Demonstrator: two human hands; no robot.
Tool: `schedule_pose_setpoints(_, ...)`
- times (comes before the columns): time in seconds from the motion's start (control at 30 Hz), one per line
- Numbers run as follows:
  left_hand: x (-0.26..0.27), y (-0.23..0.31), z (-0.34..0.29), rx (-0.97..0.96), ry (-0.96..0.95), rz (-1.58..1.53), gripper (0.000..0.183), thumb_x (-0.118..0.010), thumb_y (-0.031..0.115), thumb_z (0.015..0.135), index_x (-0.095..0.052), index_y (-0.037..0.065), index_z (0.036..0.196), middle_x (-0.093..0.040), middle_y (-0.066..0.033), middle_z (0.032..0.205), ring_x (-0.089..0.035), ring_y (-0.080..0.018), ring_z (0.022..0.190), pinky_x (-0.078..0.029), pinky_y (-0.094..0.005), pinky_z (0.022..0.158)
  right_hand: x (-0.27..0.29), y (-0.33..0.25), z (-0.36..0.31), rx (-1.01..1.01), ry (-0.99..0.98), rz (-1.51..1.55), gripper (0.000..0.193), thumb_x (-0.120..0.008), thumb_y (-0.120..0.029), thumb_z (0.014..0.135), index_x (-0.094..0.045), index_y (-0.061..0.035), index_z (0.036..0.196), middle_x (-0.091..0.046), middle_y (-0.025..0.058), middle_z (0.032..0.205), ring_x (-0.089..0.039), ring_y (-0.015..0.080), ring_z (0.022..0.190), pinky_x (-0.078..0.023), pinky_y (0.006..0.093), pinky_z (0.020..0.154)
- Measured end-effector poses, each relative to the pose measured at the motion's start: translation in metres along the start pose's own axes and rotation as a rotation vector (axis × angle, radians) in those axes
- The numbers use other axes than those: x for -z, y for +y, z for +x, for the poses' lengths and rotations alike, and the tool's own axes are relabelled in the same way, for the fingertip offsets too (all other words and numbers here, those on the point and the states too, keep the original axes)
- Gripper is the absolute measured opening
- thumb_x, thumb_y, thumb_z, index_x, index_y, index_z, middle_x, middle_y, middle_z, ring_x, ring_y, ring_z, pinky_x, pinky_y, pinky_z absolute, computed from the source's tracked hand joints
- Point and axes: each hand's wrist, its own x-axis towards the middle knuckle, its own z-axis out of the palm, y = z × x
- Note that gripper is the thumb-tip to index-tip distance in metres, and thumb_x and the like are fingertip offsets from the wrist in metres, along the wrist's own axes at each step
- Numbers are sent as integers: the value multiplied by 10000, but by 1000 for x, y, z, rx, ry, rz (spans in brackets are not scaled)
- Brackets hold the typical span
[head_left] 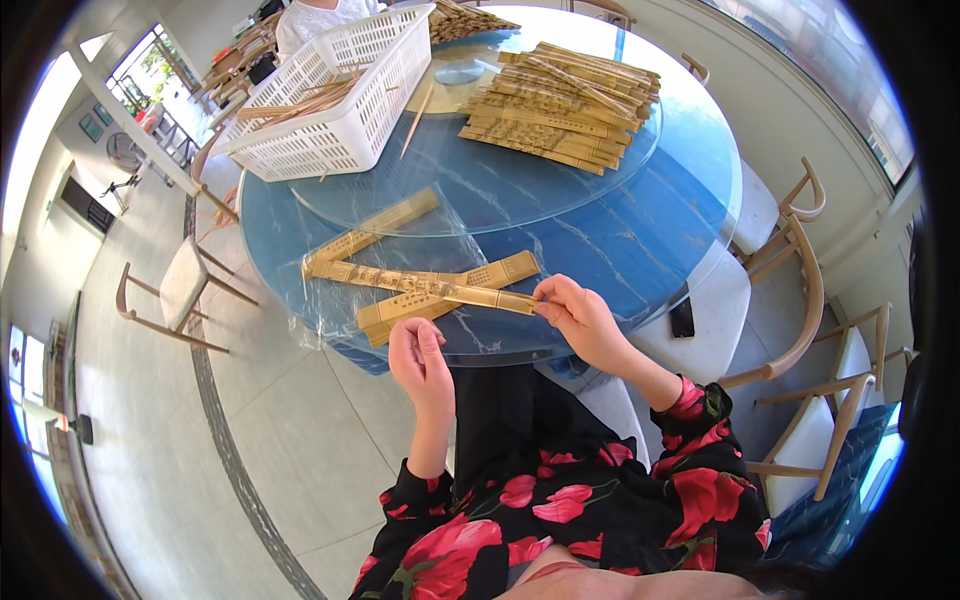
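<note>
My right hand (580, 318) pinches the near right end of a long, narrow gold paper chopstick sleeve (400, 280) with dark print. That sleeve slants up to the left across other gold sleeves (488, 272) lying by the table's front edge. Another sleeve (385, 222) angles away behind its left end. My left hand (420, 365) is just off the table edge, beside the lower left end of the crossing sleeves. Its fingers are curled in, and whether they hold anything is hidden.
A white slotted plastic basket (385, 115) holding thin wooden chopsticks stands at the back left. One loose stick (417, 120) lies beside it. A large pile of gold sleeves (560, 105) covers the far right of the round glass-topped table (600, 225). Someone in white (315, 20) sits behind the basket.
</note>
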Motion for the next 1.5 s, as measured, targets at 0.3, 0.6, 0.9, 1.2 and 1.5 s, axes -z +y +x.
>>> schedule_pose_setpoints(0.3,-14,28,30,381,4,-1035,340,-423,260,1114,-453,22,1354,-602,-146,1327,-578,-267,1284,-475,-436,1133,-12,-10,-18,-6,-235,301,323,-455,-37,1056,-505,-36,1375,-647,82,850,-629,183,773,-492,308,706)
schedule_pose_setpoints(0.6,-19,24,28,420,-18,-1327,303,-447,186,1105,-459,16,1355,-614,-114,1258,-585,-246,1243,-449,-442,1167,-5,2,-22,-106,-410,941,429,-399,-188,1119,-422,-18,1512,-677,133,1048,-653,189,970,-505,311,835)
schedule_pose_setpoints(0.9,-18,29,26,395,-55,-1355,370,-445,174,1103,-422,11,1434,-566,-121,1413,-541,-266,1340,-439,-440,1180,-10,6,-13,1,-435,1080,519,-504,-279,1089,-373,-29,1524,-646,107,1049,-632,181,997,-492,306,863)
schedule_pose_setpoints(1.2,-27,34,19,456,-99,-1273,397,-455,211,1101,-427,15,1445,-516,-162,1503,-484,-321,1413,-481,-437,1142,-32,3,-13,-50,-396,922,464,-526,-195,1077,-394,-21,1486,-645,104,1029,-651,170,914,-532,301,817)
schedule_pose_setpoints(1.5,-28,37,21,413,-103,-987,379,-456,219,1102,-439,28,1429,-545,-165,1473,-535,-317,1369,-508,-425,1107,-25,-6,-13,-173,-312,740,320,-405,-29,1073,-471,18,1382,-703,149,951,-707,186,827,-556,281,718)
